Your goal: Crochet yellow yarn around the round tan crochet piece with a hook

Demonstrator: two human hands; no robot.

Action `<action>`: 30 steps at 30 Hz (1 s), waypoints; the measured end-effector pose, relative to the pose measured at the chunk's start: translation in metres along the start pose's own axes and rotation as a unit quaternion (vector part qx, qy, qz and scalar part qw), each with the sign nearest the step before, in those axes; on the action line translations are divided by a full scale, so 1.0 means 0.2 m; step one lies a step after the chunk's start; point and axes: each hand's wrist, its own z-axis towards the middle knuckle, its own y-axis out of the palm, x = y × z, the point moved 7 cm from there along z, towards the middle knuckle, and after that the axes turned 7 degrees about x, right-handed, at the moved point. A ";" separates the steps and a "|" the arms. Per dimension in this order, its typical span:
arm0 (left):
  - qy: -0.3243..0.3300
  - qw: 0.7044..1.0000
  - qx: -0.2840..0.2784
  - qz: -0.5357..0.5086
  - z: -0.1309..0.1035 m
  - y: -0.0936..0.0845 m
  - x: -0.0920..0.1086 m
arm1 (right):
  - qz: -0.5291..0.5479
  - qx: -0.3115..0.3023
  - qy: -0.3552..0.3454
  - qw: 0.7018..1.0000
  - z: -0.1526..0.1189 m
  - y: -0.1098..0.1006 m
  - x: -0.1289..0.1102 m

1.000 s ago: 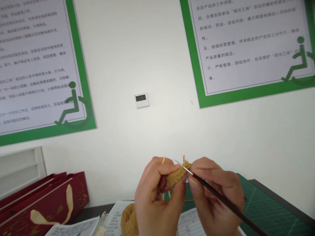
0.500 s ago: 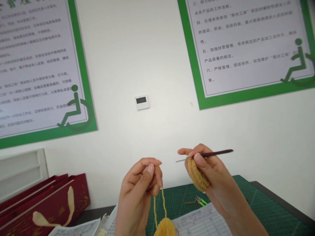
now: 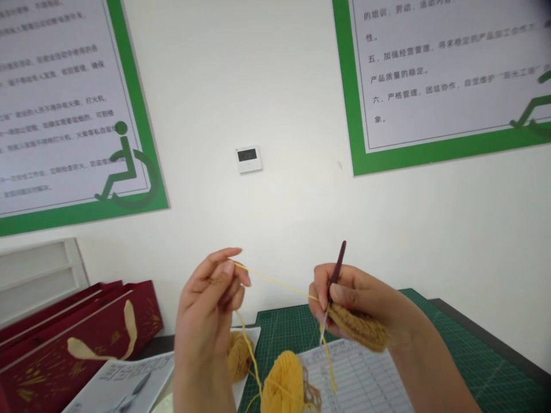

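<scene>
My left hand (image 3: 210,287) pinches a strand of yellow yarn (image 3: 275,281), which runs taut across to my right hand. My right hand (image 3: 353,292) grips a crochet hook (image 3: 338,264) with a dark red handle, its metal tip pointing down. The same hand holds a tan crocheted piece (image 3: 359,327), seen edge-on and thick with stitches. A short yellow tail hangs below those fingers. From my left hand the yarn drops to a yellow yarn ball (image 3: 283,381) at the bottom of the view. Behind my left wrist sits a tan yarn ball (image 3: 239,355), partly hidden.
A green cutting mat (image 3: 434,344) covers much of the table, with a printed sheet (image 3: 357,376) on it. Dark red gift bags (image 3: 124,321) and a leaflet (image 3: 129,384) are at the left. On the wall are a thermostat (image 3: 248,159) and two green-bordered posters.
My hands have moved apart, the left one leftward. Yellow yarn now stretches between them. The hook has turned from nearly level to steep, tip down. The view has tilted down, showing more table.
</scene>
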 end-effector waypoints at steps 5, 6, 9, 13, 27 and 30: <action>0.071 0.979 0.191 -0.009 0.12 -0.41 0.00 | -0.011 0.078 -0.032 0.996 -0.01 -0.13 -0.06; 0.082 0.972 0.219 0.001 0.13 -0.47 0.00 | -0.013 0.088 -0.035 0.995 -0.01 -0.14 -0.06; 0.113 0.954 0.276 0.034 0.12 -0.62 0.01 | -0.020 0.106 -0.039 0.993 -0.01 -0.16 -0.08; 0.131 0.941 0.300 0.090 0.09 -0.72 0.03 | -0.030 0.122 -0.051 0.991 -0.02 -0.16 -0.10; -0.101 0.962 -0.085 0.238 0.06 -0.13 -0.23 | -0.103 0.140 -0.037 0.984 0.00 -0.09 -0.05; -0.113 0.960 -0.067 0.249 0.06 -0.16 -0.24 | -0.113 0.137 -0.030 0.984 0.01 -0.09 -0.03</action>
